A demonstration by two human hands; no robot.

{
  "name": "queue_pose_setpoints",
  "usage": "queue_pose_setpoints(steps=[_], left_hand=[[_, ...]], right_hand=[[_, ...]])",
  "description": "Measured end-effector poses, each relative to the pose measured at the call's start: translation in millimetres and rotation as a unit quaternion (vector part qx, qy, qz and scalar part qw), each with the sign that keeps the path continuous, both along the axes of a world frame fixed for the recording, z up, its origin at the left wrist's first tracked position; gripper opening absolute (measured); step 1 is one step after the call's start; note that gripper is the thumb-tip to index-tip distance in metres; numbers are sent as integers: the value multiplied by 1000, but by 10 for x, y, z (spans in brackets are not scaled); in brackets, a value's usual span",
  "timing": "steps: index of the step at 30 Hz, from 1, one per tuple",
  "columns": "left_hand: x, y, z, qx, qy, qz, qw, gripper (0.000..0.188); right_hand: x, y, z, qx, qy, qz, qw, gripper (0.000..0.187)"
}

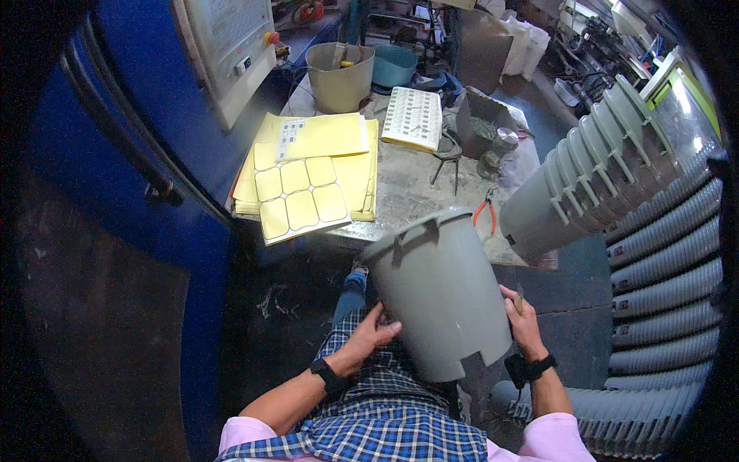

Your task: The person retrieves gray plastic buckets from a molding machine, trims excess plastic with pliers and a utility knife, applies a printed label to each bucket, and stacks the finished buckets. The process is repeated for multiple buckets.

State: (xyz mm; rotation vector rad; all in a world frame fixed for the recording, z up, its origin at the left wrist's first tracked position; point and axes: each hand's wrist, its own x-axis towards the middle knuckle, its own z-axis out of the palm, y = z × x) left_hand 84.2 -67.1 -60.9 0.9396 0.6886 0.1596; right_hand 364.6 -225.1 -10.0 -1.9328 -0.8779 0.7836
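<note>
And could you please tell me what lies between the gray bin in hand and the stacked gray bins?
The head view shows orange-handled pliers on the table between the gray bin and the stacked bins.

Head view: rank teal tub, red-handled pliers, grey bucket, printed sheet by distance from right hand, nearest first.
1. Grey bucket: just left of the right hand.
2. Red-handled pliers: table's near right.
3. Printed sheet: mid-table, farther back.
4. Teal tub: table's far end.

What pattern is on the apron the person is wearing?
The apron is checked in blue, white and black, showing best in the head view.
</note>
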Motion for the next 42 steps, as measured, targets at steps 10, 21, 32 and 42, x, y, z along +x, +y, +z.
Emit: queue_pose_setpoints(steps=[10, 21, 32, 42], left_hand=[[91, 638, 423, 200, -183, 263, 926, 64], [292, 630, -131, 280, 21, 155, 947, 59], [488, 1040, -81, 366, 30, 162, 916, 64], [733, 1548, -24, 307, 29, 192, 932, 65]], right_hand=[[366, 859, -708, 0, 159, -95, 983, 35], [538, 1286, -1034, 100, 362, -145, 915, 47], [628, 1792, -872, 135, 423, -96, 891, 44], [860, 2577, -1097, 166, 329, -83, 926, 46]])
